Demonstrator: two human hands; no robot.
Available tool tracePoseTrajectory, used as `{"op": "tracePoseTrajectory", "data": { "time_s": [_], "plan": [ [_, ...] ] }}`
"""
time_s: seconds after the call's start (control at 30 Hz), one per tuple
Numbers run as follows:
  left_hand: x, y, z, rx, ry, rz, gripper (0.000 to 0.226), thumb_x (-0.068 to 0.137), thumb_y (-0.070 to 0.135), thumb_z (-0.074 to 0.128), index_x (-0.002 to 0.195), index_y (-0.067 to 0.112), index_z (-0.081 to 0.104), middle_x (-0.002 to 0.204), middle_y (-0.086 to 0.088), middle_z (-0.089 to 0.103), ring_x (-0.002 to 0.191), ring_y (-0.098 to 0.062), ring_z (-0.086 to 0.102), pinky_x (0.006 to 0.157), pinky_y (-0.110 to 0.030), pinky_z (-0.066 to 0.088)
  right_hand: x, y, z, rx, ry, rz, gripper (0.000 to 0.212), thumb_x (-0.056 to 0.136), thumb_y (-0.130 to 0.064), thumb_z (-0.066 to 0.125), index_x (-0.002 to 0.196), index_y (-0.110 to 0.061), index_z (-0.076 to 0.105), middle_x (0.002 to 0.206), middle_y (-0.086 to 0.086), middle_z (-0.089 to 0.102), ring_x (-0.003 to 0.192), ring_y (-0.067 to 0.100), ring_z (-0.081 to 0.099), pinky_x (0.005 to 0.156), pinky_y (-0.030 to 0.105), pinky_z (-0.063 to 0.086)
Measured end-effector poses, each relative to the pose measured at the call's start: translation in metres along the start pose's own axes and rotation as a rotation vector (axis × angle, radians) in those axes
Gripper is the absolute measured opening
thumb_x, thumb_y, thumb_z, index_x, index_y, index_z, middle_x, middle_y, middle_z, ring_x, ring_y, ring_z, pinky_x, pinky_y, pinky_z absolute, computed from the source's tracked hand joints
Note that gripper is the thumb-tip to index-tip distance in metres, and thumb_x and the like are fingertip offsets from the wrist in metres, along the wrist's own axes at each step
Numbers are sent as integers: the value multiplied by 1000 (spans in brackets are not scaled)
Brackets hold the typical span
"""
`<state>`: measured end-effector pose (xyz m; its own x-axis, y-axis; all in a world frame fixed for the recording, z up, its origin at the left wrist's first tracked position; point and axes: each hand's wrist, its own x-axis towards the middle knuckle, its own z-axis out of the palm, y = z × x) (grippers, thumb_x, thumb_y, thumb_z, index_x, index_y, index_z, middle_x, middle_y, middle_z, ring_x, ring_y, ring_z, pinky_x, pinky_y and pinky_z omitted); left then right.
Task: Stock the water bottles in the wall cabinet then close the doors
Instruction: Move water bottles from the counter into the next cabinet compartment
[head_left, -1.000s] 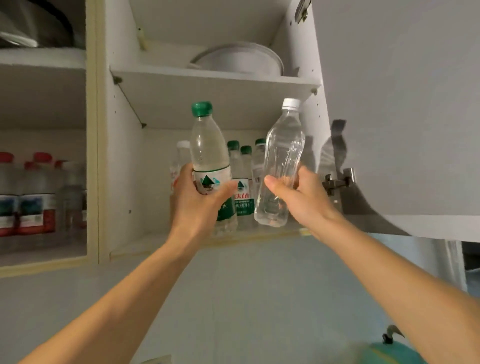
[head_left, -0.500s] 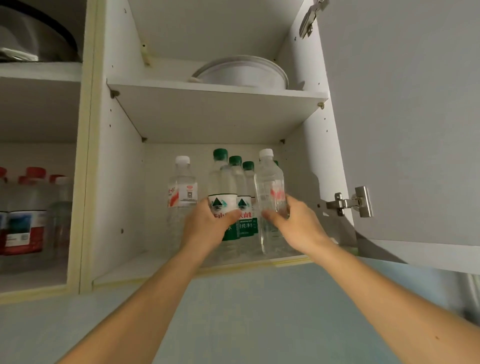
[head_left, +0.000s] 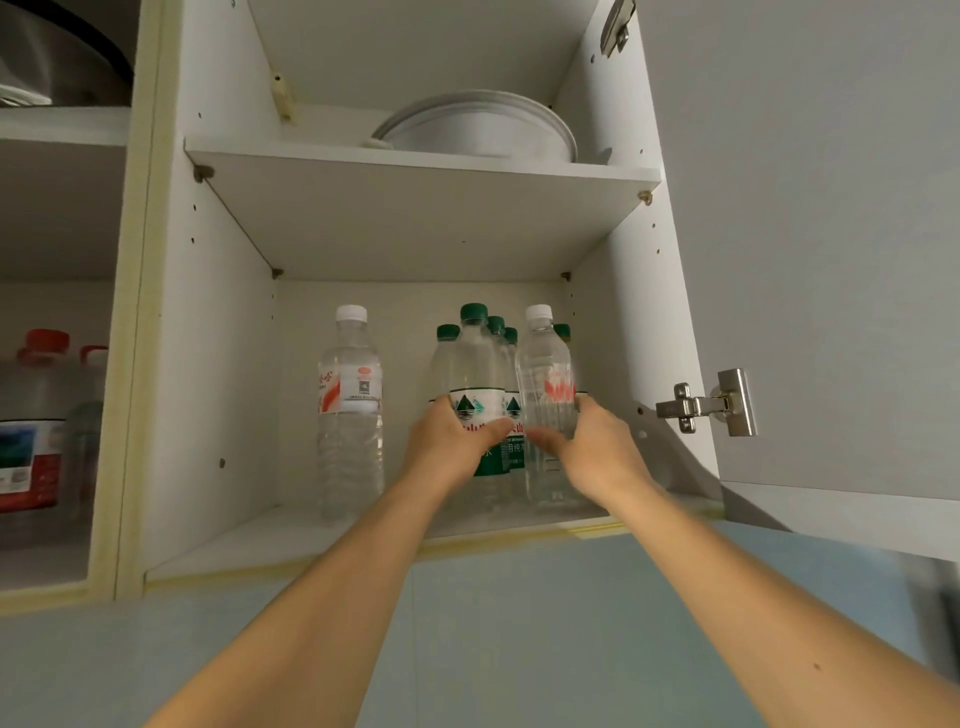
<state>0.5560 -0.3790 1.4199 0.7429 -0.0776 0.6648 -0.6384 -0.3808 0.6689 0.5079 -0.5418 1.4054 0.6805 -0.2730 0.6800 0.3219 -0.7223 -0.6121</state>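
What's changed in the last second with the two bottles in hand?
Both bottles went from the air in front of the cabinet onto the lower shelf. The left hand still grips the green-capped bottle, the right hand the white-capped bottle. The lone bottle and open door are unchanged.

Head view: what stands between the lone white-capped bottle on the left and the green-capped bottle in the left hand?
Nothing: bare shelf and back wall in the head view.

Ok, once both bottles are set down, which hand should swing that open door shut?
Probably the right hand: the open door hangs on its side, beside its grip on the white-capped bottle. The left hand sits farther away.
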Motion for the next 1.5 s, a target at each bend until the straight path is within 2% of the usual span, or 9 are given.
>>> {"op": "tracePoseTrajectory", "data": {
  "time_s": [0.27, 0.43, 0.53, 0.63, 0.77, 0.93, 1.13, 1.37, 1.5],
  "plan": [
    [5, 0, 5, 11, -6, -8, 55, 87, 40, 77, 130, 15, 54, 122, -4, 67, 103, -20, 65, 82, -31, 54, -2, 5, 10, -134, 83, 32, 61, 95, -56, 59, 132, -9, 49, 131, 13, 57, 117, 37, 59, 86, 45, 48],
    [-9, 6, 0, 144, -5, 18, 50, 90, 41, 74, 129, 17, 56, 122, -2, 68, 95, -14, 62, 73, -23, 47, -9, 6, 8, -86, 121, -1, 75, 94, -50, 64, 149, -10, 33, 140, 15, 45, 131, 37, 44, 97, 50, 46],
    [-29, 10, -20, 274, 97, 123, 55, 87, 45, 74, 132, 17, 56, 106, 10, 64, 87, -6, 58, 70, -22, 45, -21, 2, 7, -131, 315, -206, 72, 92, -41, 70, 149, -13, 35, 140, 12, 38, 130, 34, 37, 97, 46, 47],
    [-47, 6, -52, 337, 342, 346, 59, 83, 46, 77, 131, 19, 55, 119, 5, 59, 105, -14, 57, 85, -32, 52, -30, -4, 16, -111, 394, -455, 56, 89, -25, 75, 138, -13, 49, 136, 6, 43, 125, 27, 42, 97, 40, 49],
    [-57, -12, -88, 487, 500, 344, 79, 78, 37, 84, 141, 16, 43, 136, -9, 45, 121, -28, 43, 93, -38, 47, -34, -26, 38, 63, 207, -444, 55, 94, -31, 70, 142, -20, 45, 139, 0, 46, 121, 19, 53, 91, 23, 39],
    [-53, -36, -101, 326, 340, 17, 111, 75, 50, 84, 157, 19, 15, 149, -14, 40, 131, -33, 47, 105, -46, 43, -32, -40, 55, -23, 2, -232, 93, 92, -40, 71, 159, -20, 9, 154, 12, 35, 124, 35, 56, 87, 36, 46],
    [-41, -48, -104, 163, 181, -138, 96, 82, 42, 81, 154, 22, 21, 133, -5, 63, 91, -15, 56, 60, -19, 36, -23, -47, 52, -58, -143, -98, 77, 90, -30, 74, 146, -16, 23, 127, 15, 60, 105, 35, 65, 88, 49, 57],
    [-34, -51, -107, 199, 160, -151, 57, 85, 28, 80, 134, 22, 52, 121, 0, 68, 105, -22, 64, 84, -31, 49, -9, -61, 50, -25, -273, -70, 62, 85, -28, 79, 134, -12, 44, 121, 5, 62, 102, 24, 62, 73, 33, 56],
    [-22, -48, -117, 289, 67, -214, 57, 89, 23, 76, 139, 18, 50, 131, -5, 64, 113, -23, 61, 96, -35, 49, -1, -78, 61, -6, -392, -88, 60, 82, -24, 83, 129, -10, 48, 121, 8, 63, 106, 27, 65, 86, 44, 60]
  ]
}}
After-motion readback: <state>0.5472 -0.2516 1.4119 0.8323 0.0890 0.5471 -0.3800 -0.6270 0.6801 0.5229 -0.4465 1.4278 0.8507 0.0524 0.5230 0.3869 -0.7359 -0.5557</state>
